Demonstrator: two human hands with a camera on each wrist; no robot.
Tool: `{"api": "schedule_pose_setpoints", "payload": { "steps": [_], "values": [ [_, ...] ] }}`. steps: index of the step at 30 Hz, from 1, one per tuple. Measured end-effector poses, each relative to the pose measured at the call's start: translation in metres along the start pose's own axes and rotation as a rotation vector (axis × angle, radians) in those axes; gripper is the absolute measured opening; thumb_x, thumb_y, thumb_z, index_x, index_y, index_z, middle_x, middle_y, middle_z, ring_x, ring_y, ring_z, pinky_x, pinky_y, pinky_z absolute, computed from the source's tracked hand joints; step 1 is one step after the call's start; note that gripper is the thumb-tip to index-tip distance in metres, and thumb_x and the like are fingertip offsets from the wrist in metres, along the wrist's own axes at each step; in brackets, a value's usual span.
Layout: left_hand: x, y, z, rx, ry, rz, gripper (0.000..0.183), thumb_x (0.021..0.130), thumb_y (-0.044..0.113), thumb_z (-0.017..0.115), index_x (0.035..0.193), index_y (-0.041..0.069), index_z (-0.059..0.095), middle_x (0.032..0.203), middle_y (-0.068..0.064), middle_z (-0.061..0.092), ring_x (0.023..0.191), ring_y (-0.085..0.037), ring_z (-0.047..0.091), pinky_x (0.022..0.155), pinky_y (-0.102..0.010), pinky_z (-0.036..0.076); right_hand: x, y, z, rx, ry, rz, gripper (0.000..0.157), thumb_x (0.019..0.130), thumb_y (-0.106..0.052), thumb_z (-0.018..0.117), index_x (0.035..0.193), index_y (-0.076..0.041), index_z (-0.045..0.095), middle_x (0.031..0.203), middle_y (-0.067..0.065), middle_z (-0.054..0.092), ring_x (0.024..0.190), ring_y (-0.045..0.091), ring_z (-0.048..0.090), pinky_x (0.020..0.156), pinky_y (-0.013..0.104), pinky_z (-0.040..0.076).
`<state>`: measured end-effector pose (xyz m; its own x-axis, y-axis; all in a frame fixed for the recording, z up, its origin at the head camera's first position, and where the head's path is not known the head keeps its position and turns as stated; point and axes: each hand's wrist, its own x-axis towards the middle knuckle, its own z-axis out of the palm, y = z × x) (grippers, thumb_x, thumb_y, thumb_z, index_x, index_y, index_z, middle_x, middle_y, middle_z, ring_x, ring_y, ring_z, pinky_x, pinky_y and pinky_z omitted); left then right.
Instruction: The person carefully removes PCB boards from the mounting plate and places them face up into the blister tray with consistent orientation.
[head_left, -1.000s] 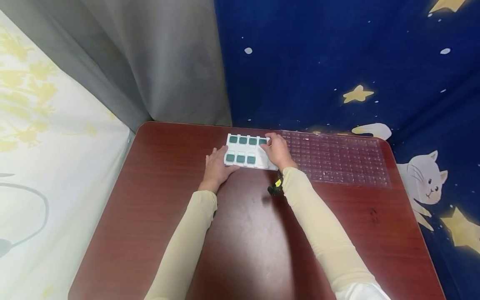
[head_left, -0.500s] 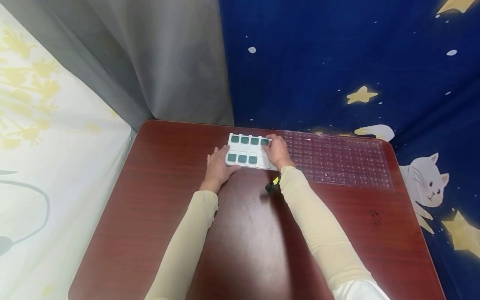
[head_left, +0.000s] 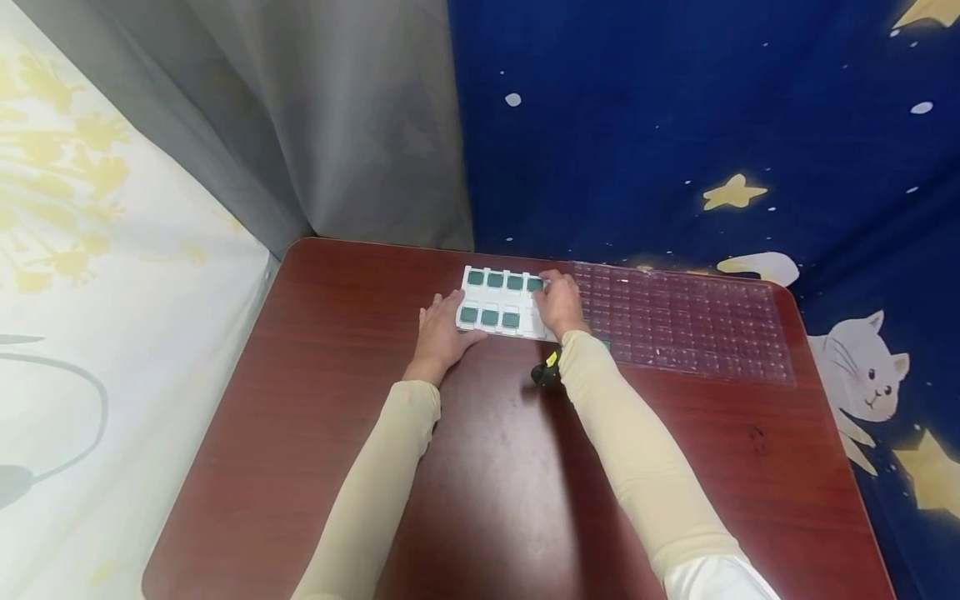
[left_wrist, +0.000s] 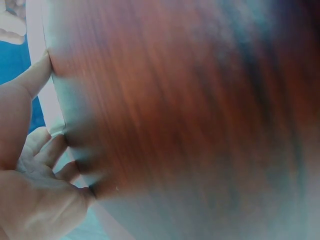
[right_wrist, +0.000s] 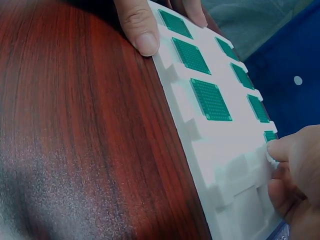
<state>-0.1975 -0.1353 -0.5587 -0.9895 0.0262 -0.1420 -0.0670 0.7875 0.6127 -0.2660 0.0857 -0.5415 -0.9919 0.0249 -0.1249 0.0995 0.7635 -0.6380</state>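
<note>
A white tray point(head_left: 495, 298) with square recesses lies near the table's far edge. Several flat green square chips with dotted grids sit in it, such as one nearest the bare recesses point(right_wrist: 211, 99). With spread fingers, my left hand point(head_left: 441, 329) rests against the tray's left end, its thumb along the near edge. At the far row's right end, my right hand point(head_left: 561, 302) pinches a green square chip point(right_wrist: 270, 136) between thumb and fingers. The hand hides part of that chip. In the left wrist view, the left hand point(left_wrist: 42, 185) shows with fingertips on the tray's side.
A clear sheet with a grid of pockets point(head_left: 697, 325) lies right of the tray. A small green piece point(head_left: 606, 343) shows beside the right sleeve. A black device point(head_left: 546, 369) is at the right wrist. Curtains point(head_left: 375, 125) stand behind the reddish-brown table point(head_left: 300, 400).
The head view has shifted slightly. Both hands stay at the tray; the right hand remains at the same chip with only slight finger movement.
</note>
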Motion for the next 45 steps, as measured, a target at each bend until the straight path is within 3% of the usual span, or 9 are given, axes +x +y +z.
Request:
{"api": "schedule_pose_setpoints", "payload": {
  "steps": [11, 20, 45],
  "values": [
    [0.0002, -0.0003, 0.0007, -0.014, 0.007, -0.009, 0.092, 0.087, 0.043, 0.08, 0.161, 0.018, 0.031, 0.168, -0.005, 0.033, 0.161, -0.03, 0.015, 0.131, -0.055, 0.004, 0.0051, 0.0033, 0.0094, 0.003, 0.061, 0.0, 0.042, 0.096, -0.014, 0.064, 0.138, -0.009, 0.063, 0.108, 0.016, 0.066, 0.104, 0.033, 0.062, 0.096, 0.046, 0.051],
    [0.0, -0.0004, 0.0014, 0.0, 0.0, -0.011, 0.093, 0.086, 0.045, 0.08, 0.161, 0.018, 0.031, 0.168, -0.004, 0.033, 0.161, -0.029, 0.015, 0.131, -0.054, 0.005, 0.002, -0.0015, 0.0054, -0.086, 0.024, 0.032, 0.044, 0.099, -0.02, 0.063, 0.143, -0.015, 0.06, 0.108, 0.015, 0.065, 0.098, 0.031, 0.063, 0.09, 0.045, 0.052],
    [0.0005, -0.0001, 0.001, 0.001, -0.006, -0.013, 0.093, 0.087, 0.044, 0.08, 0.162, 0.019, 0.03, 0.169, -0.004, 0.031, 0.161, -0.028, 0.015, 0.131, -0.054, 0.004, 0.0041, -0.0006, 0.0065, -0.085, -0.019, 0.056, 0.041, 0.102, -0.025, 0.061, 0.142, -0.017, 0.058, 0.12, 0.017, 0.064, 0.11, 0.035, 0.063, 0.099, 0.049, 0.05]
  ]
}}
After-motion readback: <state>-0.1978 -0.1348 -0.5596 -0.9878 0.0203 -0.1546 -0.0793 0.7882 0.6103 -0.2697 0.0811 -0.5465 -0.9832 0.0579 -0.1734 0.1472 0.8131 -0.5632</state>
